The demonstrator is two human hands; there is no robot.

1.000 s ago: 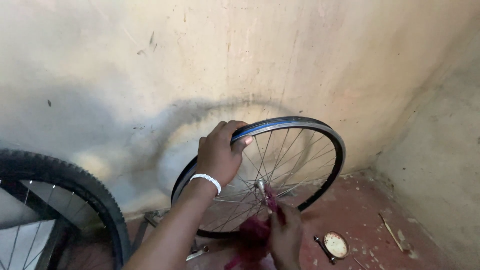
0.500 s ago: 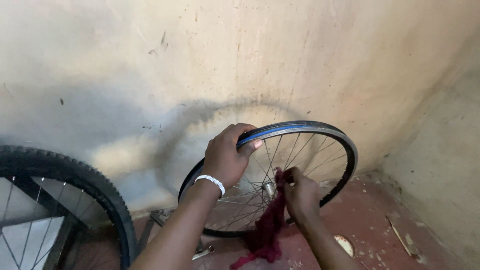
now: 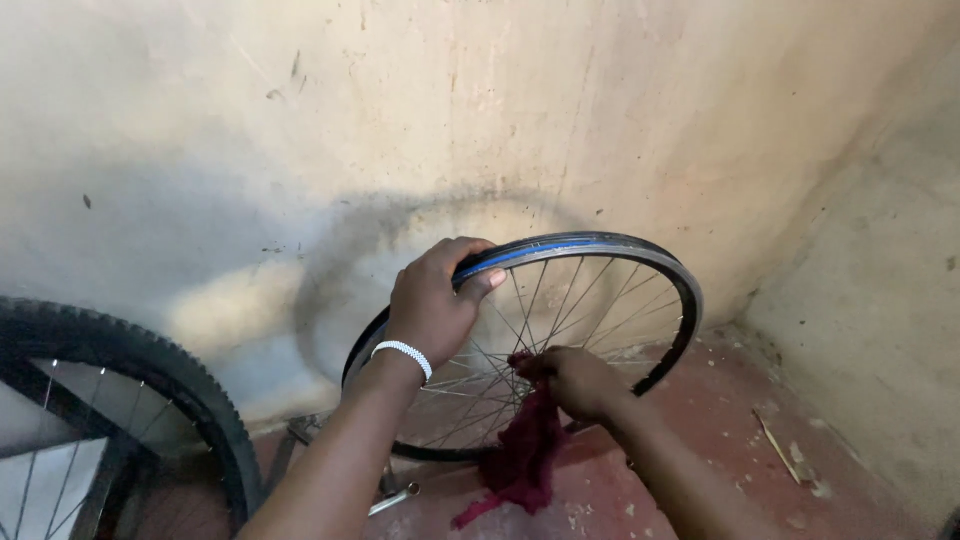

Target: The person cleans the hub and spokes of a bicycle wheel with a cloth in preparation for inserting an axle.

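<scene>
A bare bicycle wheel rim (image 3: 640, 262) with thin spokes and a blue strip along its channel stands upright on the red floor, against a pale wall. My left hand (image 3: 435, 300), a white beaded band on its wrist, grips the top of the rim. My right hand (image 3: 578, 382) presses a dark red rag (image 3: 520, 452) against the spokes near the wheel's middle. The rag hangs down towards the floor.
A second wheel with a knobby black tyre (image 3: 150, 385) stands at the lower left. A metal tool (image 3: 393, 498) lies on the red floor (image 3: 720, 420) under the rim. Wall corner on the right, with debris (image 3: 790, 455) at its foot.
My right hand has carried the rag up from low by the floor onto the spokes. The view has shifted slightly left. My left hand keeps its grip on the rim.
</scene>
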